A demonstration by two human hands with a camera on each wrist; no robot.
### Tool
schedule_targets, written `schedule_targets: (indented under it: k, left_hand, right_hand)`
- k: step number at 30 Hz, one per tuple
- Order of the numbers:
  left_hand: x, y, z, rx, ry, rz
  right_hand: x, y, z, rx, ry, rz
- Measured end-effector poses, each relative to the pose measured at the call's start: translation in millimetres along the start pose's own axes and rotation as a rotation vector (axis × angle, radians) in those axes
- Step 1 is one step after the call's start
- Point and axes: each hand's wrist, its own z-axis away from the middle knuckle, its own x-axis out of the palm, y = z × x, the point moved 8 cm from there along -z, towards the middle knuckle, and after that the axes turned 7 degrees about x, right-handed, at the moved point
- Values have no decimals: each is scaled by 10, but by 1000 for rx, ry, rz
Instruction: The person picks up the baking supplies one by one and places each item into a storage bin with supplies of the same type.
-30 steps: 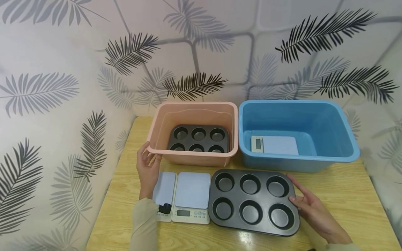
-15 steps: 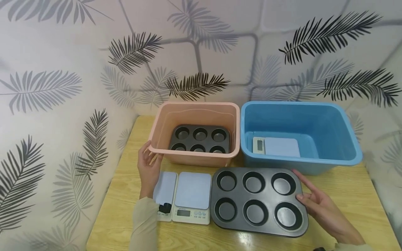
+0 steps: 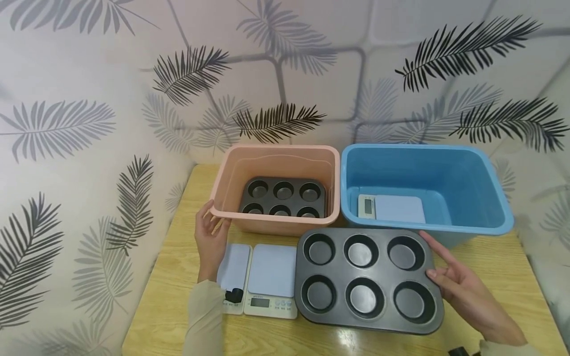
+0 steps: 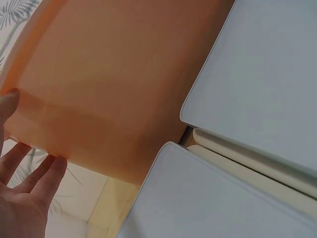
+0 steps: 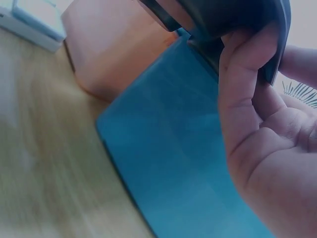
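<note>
we list one tin (image 3: 362,273): dark, six cups, held up over the table (image 3: 160,316), in front of the blue bin (image 3: 409,168); in the head view its left end overlaps the edge of the right scale (image 3: 271,269). right hand (image 3: 465,291): we find it grasping the tin by its right end, thumb on top. left hand (image 3: 211,242): we find it holding the near left corner of the pink bin (image 3: 276,226), thumb and fingers on either side. left scale (image 3: 233,264): on the table, next to the right scale, partly behind the left wrist. pink bin: contains a second tin (image 3: 296,201), front cups partly hidden by the rim. blue bin: contains a third scale (image 3: 399,208), display leftward. wall (image 3: 111,89): pale, leaf-printed.
</note>
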Motion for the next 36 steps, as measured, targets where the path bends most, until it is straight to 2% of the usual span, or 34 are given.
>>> schedule_targets:
  k: [4,7,10,16,20,25,32,36]
  left_hand:
    - [-6,-24,7,-5,-3,1]
    - [-38,-35,19,1,14,3]
    - [-58,-25,29,6,24,3]
    - [-11,-12,8,-13,-11,0]
    - [-10,-22,6,-17,-10,-5]
    - [-18,-31,-13,-4,-11,-4]
    - [-15,-39,-23,1,-6,9]
    - [-34,-55,-11,-2,-8,0]
  right_hand:
    - [20,-136,-30,-71,-60,-99]
    - [30,-219,-73,-94,-66,-130]
    - [42,-272,-105,-104,-30,-116]
    - [100,-333,-119,-145,34,-127]
    - [142,-388,-176,-139,80,-108]
    - [207,-508,-308,-150,102,-60]
    - [261,-662,-535,-153,196,-25]
    - [292,-720,-675,-173,186,-60]
